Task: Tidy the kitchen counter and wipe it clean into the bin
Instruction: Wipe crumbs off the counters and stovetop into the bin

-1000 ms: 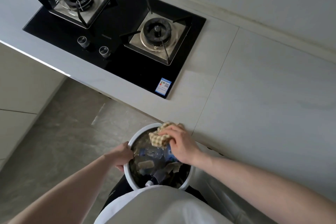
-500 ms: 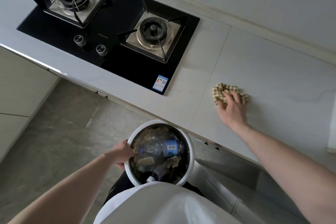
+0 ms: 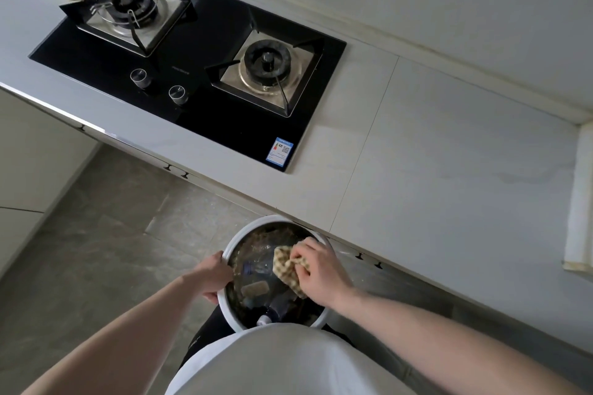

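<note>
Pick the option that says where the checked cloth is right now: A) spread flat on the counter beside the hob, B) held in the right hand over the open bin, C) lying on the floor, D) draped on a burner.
B: the right hand grips the checked cloth above the open mouth of the bin, off the counter.

Black two-burner gas hob (image 3: pixel 192 74)

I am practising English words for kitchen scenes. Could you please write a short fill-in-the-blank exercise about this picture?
1. The right hand holds a checked ____ over the bin.
2. The left hand grips the bin's ____.
3. The black hob has ____ control knobs.
4. A blue-edged sticker sits on the hob's ____ corner nearest the bin.

Missing words: cloth; rim; two; front
</note>
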`<action>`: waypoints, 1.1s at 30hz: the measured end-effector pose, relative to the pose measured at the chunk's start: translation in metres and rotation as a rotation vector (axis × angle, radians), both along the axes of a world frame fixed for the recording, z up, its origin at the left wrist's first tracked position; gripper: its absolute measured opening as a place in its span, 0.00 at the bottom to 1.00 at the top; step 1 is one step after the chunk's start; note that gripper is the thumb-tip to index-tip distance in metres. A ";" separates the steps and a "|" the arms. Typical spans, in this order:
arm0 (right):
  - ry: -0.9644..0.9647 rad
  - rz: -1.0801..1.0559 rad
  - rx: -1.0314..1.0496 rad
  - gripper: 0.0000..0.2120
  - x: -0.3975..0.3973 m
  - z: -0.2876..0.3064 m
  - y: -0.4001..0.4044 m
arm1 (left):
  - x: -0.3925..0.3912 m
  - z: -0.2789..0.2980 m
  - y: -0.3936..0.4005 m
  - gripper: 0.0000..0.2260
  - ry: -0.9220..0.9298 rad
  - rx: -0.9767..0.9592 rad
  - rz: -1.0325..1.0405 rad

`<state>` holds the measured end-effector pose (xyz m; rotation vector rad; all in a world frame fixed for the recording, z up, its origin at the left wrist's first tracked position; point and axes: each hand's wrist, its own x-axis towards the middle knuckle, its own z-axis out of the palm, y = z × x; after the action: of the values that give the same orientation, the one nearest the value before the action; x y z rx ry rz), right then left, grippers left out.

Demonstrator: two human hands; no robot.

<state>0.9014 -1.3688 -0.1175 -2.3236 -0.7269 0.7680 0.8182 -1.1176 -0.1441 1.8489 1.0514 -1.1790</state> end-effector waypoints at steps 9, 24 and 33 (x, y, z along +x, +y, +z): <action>-0.188 -0.265 -0.034 0.11 0.113 -0.007 0.060 | -0.005 0.006 0.000 0.12 -0.016 -0.007 0.051; -0.027 -0.138 0.020 0.09 0.042 0.011 0.046 | -0.019 0.013 0.020 0.10 -0.006 -0.019 0.134; -0.249 -0.606 -0.162 0.09 0.082 -0.009 0.003 | -0.029 0.022 0.062 0.04 -0.042 0.033 0.269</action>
<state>0.9838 -1.3663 -0.1267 -2.6080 -0.0287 0.2736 0.7891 -1.0554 -0.1217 1.6857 1.2574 -0.9658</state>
